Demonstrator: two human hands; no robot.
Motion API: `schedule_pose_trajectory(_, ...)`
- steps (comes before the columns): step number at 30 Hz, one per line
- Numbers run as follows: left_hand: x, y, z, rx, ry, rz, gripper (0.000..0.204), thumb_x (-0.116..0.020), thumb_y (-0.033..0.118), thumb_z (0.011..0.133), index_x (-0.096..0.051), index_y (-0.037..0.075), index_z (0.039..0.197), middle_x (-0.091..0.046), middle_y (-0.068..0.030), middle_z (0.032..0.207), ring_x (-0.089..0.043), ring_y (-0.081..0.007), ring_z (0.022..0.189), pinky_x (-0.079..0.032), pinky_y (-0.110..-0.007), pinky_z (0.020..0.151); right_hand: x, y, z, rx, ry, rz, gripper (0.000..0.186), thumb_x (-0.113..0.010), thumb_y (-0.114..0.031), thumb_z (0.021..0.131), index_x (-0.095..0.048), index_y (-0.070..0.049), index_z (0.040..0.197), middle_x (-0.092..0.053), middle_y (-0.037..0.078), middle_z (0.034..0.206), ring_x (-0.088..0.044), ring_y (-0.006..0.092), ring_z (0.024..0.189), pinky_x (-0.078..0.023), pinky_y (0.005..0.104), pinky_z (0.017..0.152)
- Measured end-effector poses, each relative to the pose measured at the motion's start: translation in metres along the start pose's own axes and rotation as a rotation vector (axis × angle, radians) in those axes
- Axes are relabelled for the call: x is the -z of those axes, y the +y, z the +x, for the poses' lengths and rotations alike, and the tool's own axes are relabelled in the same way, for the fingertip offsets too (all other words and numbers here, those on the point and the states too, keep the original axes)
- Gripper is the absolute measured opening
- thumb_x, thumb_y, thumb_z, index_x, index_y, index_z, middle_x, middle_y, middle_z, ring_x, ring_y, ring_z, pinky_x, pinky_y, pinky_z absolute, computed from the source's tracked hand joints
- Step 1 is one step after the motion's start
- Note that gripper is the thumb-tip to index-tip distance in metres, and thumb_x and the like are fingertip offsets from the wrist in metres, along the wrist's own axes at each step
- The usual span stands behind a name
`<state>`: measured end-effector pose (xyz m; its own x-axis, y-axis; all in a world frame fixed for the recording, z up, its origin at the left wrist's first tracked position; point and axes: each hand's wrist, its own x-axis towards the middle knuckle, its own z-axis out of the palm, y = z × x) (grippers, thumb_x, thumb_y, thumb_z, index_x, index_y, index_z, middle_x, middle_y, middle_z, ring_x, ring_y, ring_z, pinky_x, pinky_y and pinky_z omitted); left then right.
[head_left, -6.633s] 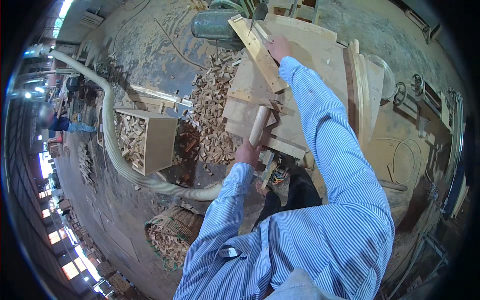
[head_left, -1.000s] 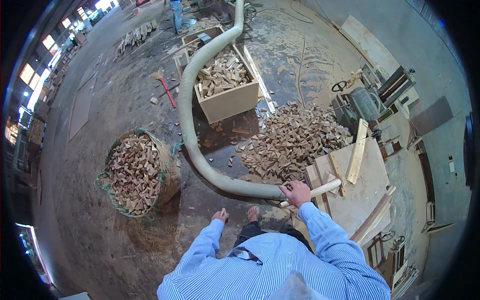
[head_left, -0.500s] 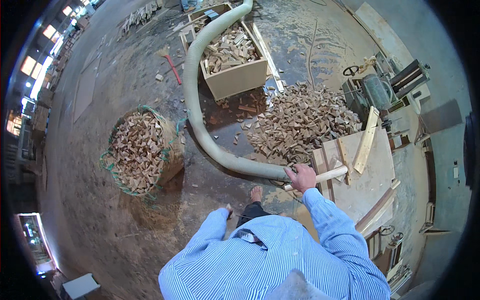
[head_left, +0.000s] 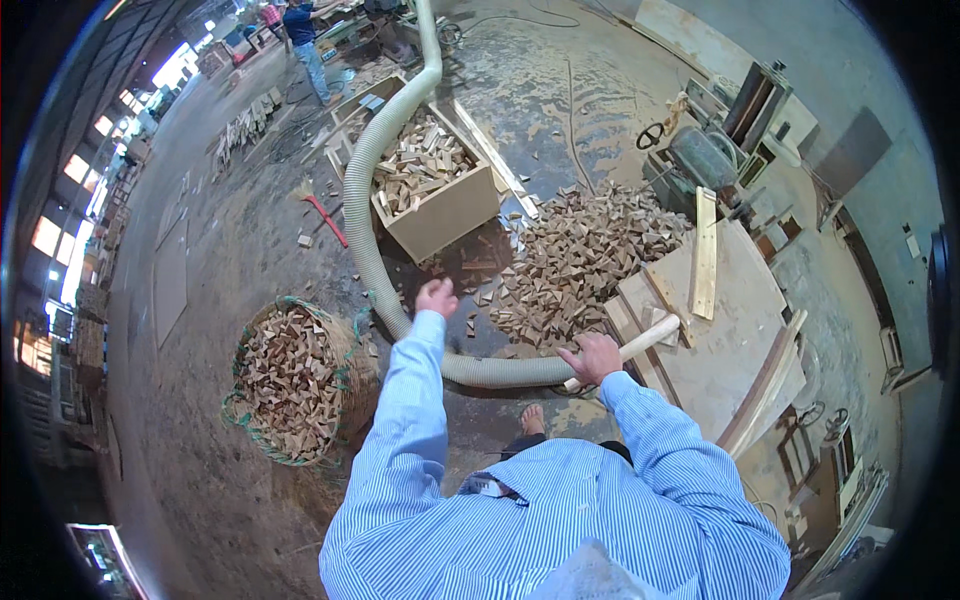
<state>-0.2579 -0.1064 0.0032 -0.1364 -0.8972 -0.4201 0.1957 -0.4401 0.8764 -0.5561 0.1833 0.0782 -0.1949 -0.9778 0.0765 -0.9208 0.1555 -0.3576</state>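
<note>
While keeping the right hand (head_left: 597, 358) parked on the pale wooden stick (head_left: 650, 339), swung the left hand (head_left: 437, 297) way up and forward compared with half a second ago. Had it down low then, mostly tucked behind the striped sleeve (head_left: 400, 410); now got it out in plain sight, overlapping the hose (head_left: 510, 372) in view, between the basket (head_left: 358, 395) of wood scraps and the big scrap pile (head_left: 585, 260). Also shifted the view a bit, so brought more of a worker (head_left: 307, 50) in blue trousers into sight up top, beyond the crate (head_left: 445, 222).

Held the left fingers loose, half curled and a little apart. Couldn't tell whether touching the hose or just above it. Draped the right hand over the stick from above, thumb stuck out toward the hose end, other fingers bent down out of sight. Couldn't tell how tightly wrapped underneath. Left the stick in the same spot, at the edge of the wooden tabletop (head_left: 745, 290), poking out left of the hand and reaching the wood strips (head_left: 668, 300) on the other side. Left the plank (head_left: 703, 255) on that same top, well apart from both hands.
</note>
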Motion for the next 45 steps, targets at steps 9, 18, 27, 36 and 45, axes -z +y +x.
schedule_pose_trajectory(9, -0.058, -0.170, -0.160, 0.262, -0.343, 0.770, 0.074, -0.077, 0.050, 0.083, -0.060, -0.005, 0.129, -0.071, -0.0199, 0.115, -0.070, -0.0257, 0.094, -0.057, -0.037, 0.081, 0.002, 0.017, -0.008, 0.036, 0.054, 0.233, 0.046, -0.072, -0.050, 0.086, -0.074, -0.006, 0.098, -0.068, 0.013, 0.089, -0.066, 0.0328, 0.086, -0.053, 0.0430, 0.080)
schedule_pose_trajectory(18, -0.176, -0.143, -0.231, -0.163, -0.542, 0.979, 0.044, -0.068, 0.040, 0.095, -0.067, 0.004, 0.121, -0.073, -0.0135, 0.111, -0.068, -0.0228, 0.101, -0.052, -0.037, 0.092, 0.060, 0.054, -0.176, -0.175, 0.540, 0.382, 0.027, -0.077, -0.023, 0.087, -0.071, -0.005, 0.106, -0.067, 0.016, 0.095, -0.065, 0.0354, 0.089, -0.053, 0.0435, 0.081)
schedule_pose_trajectory(27, -0.234, -0.163, -0.267, -0.524, -0.430, 1.574, 0.059, -0.072, 0.049, 0.087, -0.060, 0.002, 0.120, -0.068, -0.0249, 0.114, -0.065, -0.0427, 0.107, -0.051, -0.049, 0.091, 0.134, 0.168, -0.411, -0.876, 1.004, 0.087, 0.033, -0.072, -0.022, 0.089, -0.068, -0.002, 0.115, -0.065, 0.018, 0.105, -0.065, 0.0350, 0.093, -0.053, 0.0424, 0.081)
schedule_pose_trajectory(36, -0.237, -0.175, -0.262, -0.493, -0.372, 1.748, 0.057, -0.076, 0.041, 0.085, -0.052, 0.002, 0.119, -0.065, -0.0261, 0.111, -0.064, -0.0450, 0.104, -0.052, -0.052, 0.088, 0.114, 0.216, -0.425, -0.981, 0.820, 0.171, 0.036, -0.072, -0.027, 0.089, -0.067, -0.001, 0.112, -0.063, 0.017, 0.107, -0.063, 0.0354, 0.100, -0.051, 0.0448, 0.088)
schedule_pose_trajectory(45, -0.238, -0.178, -0.262, -0.426, -0.352, 1.756, 0.058, -0.078, 0.037, 0.085, -0.048, 0.002, 0.120, -0.065, -0.0256, 0.112, -0.064, -0.0453, 0.104, -0.052, -0.051, 0.088, 0.113, 0.214, -0.362, -0.855, 0.382, -0.079, 0.040, -0.075, -0.032, 0.086, -0.061, -0.006, 0.113, -0.059, 0.013, 0.109, -0.059, 0.0356, 0.103, -0.048, 0.0469, 0.090)
